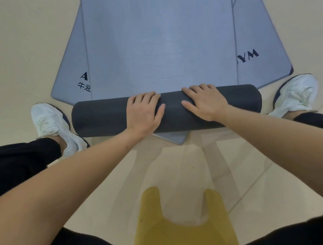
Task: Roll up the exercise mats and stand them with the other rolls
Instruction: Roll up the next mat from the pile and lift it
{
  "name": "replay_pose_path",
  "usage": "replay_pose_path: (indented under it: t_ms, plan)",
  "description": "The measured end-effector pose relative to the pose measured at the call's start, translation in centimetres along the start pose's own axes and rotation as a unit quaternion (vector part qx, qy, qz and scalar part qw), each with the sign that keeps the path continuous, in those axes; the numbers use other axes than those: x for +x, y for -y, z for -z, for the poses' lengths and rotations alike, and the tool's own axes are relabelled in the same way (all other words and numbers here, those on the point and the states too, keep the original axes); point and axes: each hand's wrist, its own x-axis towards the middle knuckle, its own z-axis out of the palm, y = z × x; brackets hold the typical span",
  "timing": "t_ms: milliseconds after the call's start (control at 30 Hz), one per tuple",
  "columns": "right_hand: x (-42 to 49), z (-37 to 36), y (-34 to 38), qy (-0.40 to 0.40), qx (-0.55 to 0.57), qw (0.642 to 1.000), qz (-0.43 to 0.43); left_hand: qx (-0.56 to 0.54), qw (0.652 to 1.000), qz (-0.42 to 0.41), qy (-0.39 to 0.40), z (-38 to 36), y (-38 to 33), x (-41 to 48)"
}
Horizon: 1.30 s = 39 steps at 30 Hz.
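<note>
On floor (24, 54), between white shoes (51, 125): blue-grey mat (159, 39) half rolled, dark charcoal roll (105, 117); left hand (143, 114), right hand (204, 102) pressing flat on top, fingers spread.

Bright, even indoor light, no harsh glare. The beige floor (15, 54) has a mild sheen and faint, soft-edged shadow bands near its lower middle. A pale streak of light runs down the centre of the blue mat (162, 39). Wide-angle distortion bows the mat's edges and stretches the forearms (67, 182) toward the corners. Focus is slightly soft overall; the yellow shape (180, 232) at the bottom is blurred.
</note>
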Motion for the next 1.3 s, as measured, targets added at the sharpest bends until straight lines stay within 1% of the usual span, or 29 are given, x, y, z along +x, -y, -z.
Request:
replay_pose_path:
  t_ms: [33, 67, 133, 233, 300, 400, 467, 567, 600, 700, 767, 800, 867, 933, 1033, 1067, 1100, 1167, 1300]
  plan:
    - [0.9, 0.6, -0.4, 0.015, 0.015, 1.0, 0.002, 0.009, 1.0, 0.0, -0.012, -0.2, -0.1, -0.7]
    - [1.7, 1.0, -0.8, 0.028, 0.029, 0.999, 0.003, 0.016, 1.0, 0.005, -0.007, -0.4, -0.2, -1.2]
    - [3.0, 1.5, -1.4, 0.052, 0.046, 0.998, 0.003, 0.035, 0.999, 0.009, 0.031, -1.0, -0.2, -1.9]
    - [3.7, 1.9, -1.4, 0.051, 0.033, 0.998, 0.001, 0.052, 0.997, -0.012, 0.049, -1.6, 0.7, -1.4]
    - [3.7, 2.2, -1.1, 0.013, 0.013, 1.0, -0.009, 0.047, 0.998, -0.022, 0.041, -1.7, 1.3, -0.5]
    - [2.9, 2.7, -0.5, -0.086, 0.016, 0.996, -0.03, 0.039, 0.999, -0.022, 0.03, -1.6, 2.0, 1.1]
    - [2.1, 2.6, -0.1, -0.148, 0.006, 0.989, -0.022, 0.028, 0.999, -0.021, 0.027, -1.3, 2.3, 2.8]
    - [0.3, 1.3, 0.1, -0.212, -0.037, 0.976, -0.015, -0.009, 0.998, -0.01, 0.066, -0.5, 3.2, 5.4]
    - [-0.3, 0.7, 0.1, -0.212, -0.054, 0.976, -0.016, -0.021, 0.996, -0.005, 0.081, -0.2, 3.6, 6.2]
    - [-1.2, -0.5, -0.1, -0.166, -0.092, 0.981, -0.029, -0.052, 0.99, 0.004, 0.131, 0.5, 4.3, 8.7]
    - [-0.6, -0.3, -0.5, -0.151, -0.091, 0.984, -0.036, -0.062, 0.986, 0.01, 0.156, 0.7, 4.5, 9.8]
    - [-0.1, 0.1, -0.7, -0.145, -0.085, 0.985, -0.038, -0.059, 0.986, 0.011, 0.154, 0.8, 4.4, 10.2]
    - [0.8, 0.9, -1.3, -0.14, -0.072, 0.987, -0.036, -0.042, 0.993, 0.001, 0.107, 1.2, 4.1, 10.3]
    - [1.7, 1.6, -2.0, -0.139, -0.062, 0.988, -0.031, -0.037, 0.999, -0.021, 0.021, 1.6, 3.6, 9.4]
    - [3.5, 3.0, -3.1, -0.127, -0.036, 0.991, -0.023, -0.021, 0.993, -0.064, -0.1, 1.8, 3.2, 7.0]
    - [4.2, 3.5, -3.4, -0.12, -0.025, 0.992, -0.022, -0.009, 0.99, -0.07, -0.118, 1.6, 3.2, 6.2]
    - [4.7, 3.9, -3.8, -0.114, -0.016, 0.993, -0.019, 0.003, 0.99, -0.069, -0.12, 1.2, 3.1, 5.5]
    - [5.7, 4.7, -4.5, -0.103, -0.002, 0.995, -0.01, 0.029, 0.995, -0.047, -0.081, 0.5, 3.0, 4.4]
    - [7.0, 5.9, -5.1, -0.073, 0.024, 0.997, -0.012, 0.062, 0.997, -0.022, 0.038, -0.7, 3.1, 4.8]
